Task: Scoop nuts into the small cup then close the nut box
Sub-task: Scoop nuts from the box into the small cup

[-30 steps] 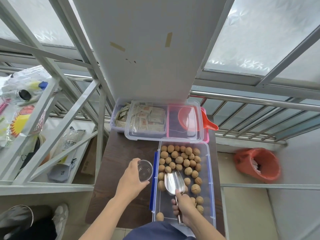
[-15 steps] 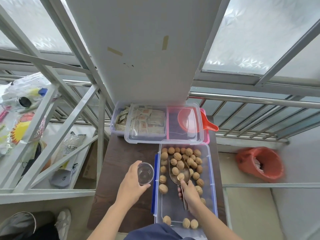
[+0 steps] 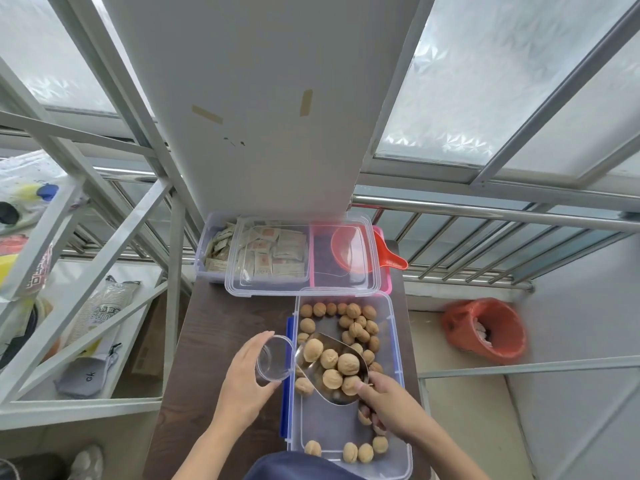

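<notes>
Metal scoop [image 3: 330, 370], loaded with walnuts [image 3: 348, 364], is gripped by the right hand [image 3: 389, 401] above the open nut box [image 3: 396, 341], lower centre of frame. Just left, the left hand [image 3: 242, 382] clasps the clear small cup [image 3: 273, 358], tilted toward the scoop, over the dark counter [image 3: 214, 327].

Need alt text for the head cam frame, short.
Right hand holds a metal scoop loaded with walnuts, tipped toward a clear plastic cup held in the left hand, above an open box of walnuts on a dark table.
</notes>
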`<move>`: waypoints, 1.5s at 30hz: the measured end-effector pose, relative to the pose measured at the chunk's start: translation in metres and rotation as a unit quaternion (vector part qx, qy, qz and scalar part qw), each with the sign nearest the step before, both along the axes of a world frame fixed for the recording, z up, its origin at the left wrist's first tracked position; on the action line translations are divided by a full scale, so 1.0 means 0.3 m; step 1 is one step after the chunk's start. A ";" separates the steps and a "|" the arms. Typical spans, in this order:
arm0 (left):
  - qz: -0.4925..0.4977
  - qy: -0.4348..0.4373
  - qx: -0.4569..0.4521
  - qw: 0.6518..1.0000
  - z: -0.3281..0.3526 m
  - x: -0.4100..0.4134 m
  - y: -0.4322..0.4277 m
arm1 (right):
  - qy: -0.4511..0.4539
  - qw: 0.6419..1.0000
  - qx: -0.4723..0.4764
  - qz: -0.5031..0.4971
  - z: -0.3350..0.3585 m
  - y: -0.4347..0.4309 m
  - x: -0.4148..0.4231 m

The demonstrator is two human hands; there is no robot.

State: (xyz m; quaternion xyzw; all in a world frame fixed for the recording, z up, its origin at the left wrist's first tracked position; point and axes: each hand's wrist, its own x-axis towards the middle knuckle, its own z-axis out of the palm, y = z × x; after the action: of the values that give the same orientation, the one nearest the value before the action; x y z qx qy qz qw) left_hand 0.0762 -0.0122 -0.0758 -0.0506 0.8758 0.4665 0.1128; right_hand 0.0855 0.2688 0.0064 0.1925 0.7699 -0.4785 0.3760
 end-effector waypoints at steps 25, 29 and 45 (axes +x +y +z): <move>-0.027 -0.015 0.025 0.999 0.027 -0.019 -0.016 | -0.055 0.952 0.220 0.204 -0.079 0.015 0.072; -0.040 -0.029 0.013 0.999 0.043 -0.033 -0.018 | -0.117 0.979 0.121 0.115 -0.187 -0.070 0.084; -0.049 -0.048 -0.030 0.997 0.060 -0.043 -0.007 | -0.097 0.976 -0.093 -0.171 -0.342 -0.141 -0.080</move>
State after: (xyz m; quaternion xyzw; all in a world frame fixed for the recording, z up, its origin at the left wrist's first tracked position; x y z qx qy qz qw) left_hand 0.0632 -0.0142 -0.0576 -0.0339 0.8846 0.4307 0.1757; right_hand 0.0615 0.2266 -0.0963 0.3309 0.6378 -0.5843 0.3773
